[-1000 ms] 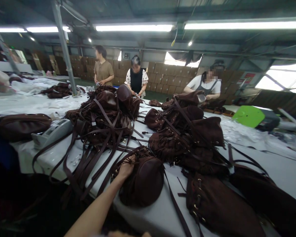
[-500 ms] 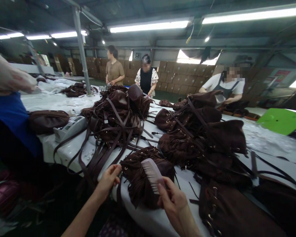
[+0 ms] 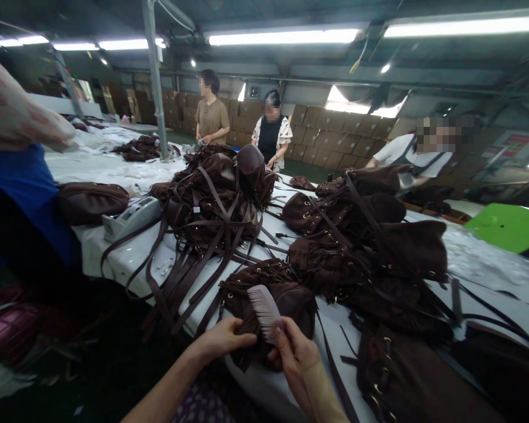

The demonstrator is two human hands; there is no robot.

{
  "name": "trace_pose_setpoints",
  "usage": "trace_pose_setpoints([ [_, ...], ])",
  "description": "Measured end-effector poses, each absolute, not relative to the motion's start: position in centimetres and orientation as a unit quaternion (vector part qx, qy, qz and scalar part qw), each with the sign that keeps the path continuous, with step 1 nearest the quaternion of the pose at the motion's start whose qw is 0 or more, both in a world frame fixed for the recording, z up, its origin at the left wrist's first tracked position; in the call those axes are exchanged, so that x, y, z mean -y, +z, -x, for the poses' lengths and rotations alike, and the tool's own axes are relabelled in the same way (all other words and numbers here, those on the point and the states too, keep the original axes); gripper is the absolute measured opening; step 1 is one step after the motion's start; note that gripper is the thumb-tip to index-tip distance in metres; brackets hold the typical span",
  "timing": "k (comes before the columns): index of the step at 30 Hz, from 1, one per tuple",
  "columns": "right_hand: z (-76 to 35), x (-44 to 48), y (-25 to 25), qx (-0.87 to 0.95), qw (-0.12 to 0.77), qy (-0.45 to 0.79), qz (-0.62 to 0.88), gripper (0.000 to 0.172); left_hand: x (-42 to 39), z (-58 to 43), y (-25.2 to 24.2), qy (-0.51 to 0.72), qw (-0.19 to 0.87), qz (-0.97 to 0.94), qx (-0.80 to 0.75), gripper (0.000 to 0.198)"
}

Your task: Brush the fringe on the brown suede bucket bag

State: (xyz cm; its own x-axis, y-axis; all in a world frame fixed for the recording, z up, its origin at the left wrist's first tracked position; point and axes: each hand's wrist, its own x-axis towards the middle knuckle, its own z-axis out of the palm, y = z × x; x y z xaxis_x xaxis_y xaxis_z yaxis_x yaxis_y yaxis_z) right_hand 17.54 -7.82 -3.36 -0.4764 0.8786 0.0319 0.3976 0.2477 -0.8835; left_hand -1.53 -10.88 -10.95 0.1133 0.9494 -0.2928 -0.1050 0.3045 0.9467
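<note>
A dark brown fringed bag (image 3: pixel 296 305) with metal eyelets lies at the near edge of the white table, right in front of me. My right hand (image 3: pixel 297 358) grips a pale wide-toothed comb (image 3: pixel 263 308) by its lower end, with the teeth facing left over the bag's fringe (image 3: pixel 242 311). My left hand (image 3: pixel 220 341) is at the front left of the same bag, thumb laid across the hanging strands and fingers closed on them. Some of its fingertips are hidden by the fringe.
A heap of brown bags with long straps (image 3: pixel 216 217) lies beyond, left of centre. More bags (image 3: pixel 335 258) are piled to the right, beside a grey tape dispenser's (image 3: pixel 132 217) table. Several co-workers (image 3: pixel 271 132) stand around; one in blue (image 3: pixel 22 194) is close at left.
My left hand has moved right, from the bag's left edge onto its fringe. The comb has shifted slightly left and down, still in my right hand. The view has turned a little left.
</note>
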Motion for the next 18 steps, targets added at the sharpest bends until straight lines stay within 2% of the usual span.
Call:
trace_pose_setpoints([
  [4,-17.1,8.1,-3.2,0.73,0.277,0.441,0.441,0.042,11.9,0.9,-10.7,0.382,0.642,-0.386,-0.541,0.034],
  [8,-16.9,8.5,-3.3,0.724,0.268,0.438,0.461,0.04,12.7,0.2,-10.8,0.401,0.65,-0.391,-0.513,0.029],
  [15,-17.0,8.5,-1.9,0.805,0.242,0.307,0.447,0.045,14.2,1.8,-10.1,0.399,0.605,-0.412,-0.552,0.053],
  [18,-15.8,8.3,-1.2,0.852,0.184,0.233,0.432,0.052,14.8,2.8,-9.0,0.395,0.538,-0.471,-0.577,0.049],
])
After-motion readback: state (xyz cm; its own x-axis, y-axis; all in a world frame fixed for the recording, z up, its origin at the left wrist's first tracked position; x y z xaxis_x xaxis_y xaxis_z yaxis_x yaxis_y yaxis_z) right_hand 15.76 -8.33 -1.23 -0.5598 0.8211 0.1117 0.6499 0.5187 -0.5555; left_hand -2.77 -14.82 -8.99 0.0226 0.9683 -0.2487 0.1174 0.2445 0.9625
